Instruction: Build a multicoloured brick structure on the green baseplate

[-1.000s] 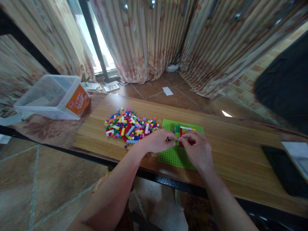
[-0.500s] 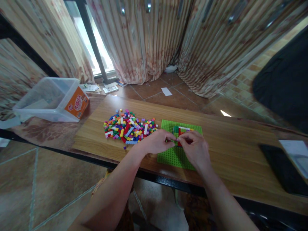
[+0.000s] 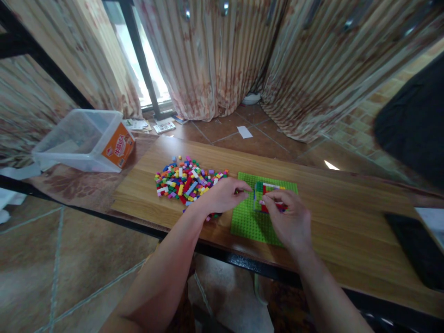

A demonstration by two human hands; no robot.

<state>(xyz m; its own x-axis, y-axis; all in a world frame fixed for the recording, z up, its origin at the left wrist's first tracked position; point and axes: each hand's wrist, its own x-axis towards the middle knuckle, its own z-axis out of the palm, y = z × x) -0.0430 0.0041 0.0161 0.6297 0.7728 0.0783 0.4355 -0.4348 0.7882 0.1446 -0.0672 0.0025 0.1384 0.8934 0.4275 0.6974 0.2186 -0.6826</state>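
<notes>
At the left of the frame, a clear plastic bin [image 3: 78,159] with an orange label [image 3: 119,147] sits on a brown patterned cloth [image 3: 145,144]. Toward the center, a loose pile of small, many-colored toy bricks [image 3: 187,181] lies on the wooden bench [image 3: 133,199]; the left hand [image 3: 225,194] and its forearm hide the pile's near right part. That hand's thumb and forefinger are spread apart, their tips over the left part of a green studded baseplate [image 3: 255,229], right of center. On the baseplate, just beyond those tips, is a low brick build [image 3: 259,188] with green, red, white and yellow parts. The right hand [image 3: 289,215] covers much of it, thumb and forefinger drawn close together at its left side; whether they pinch a brick cannot be told. At the far right lie a dark flat object [image 3: 412,247] and a white sheet [image 3: 432,222].
</notes>
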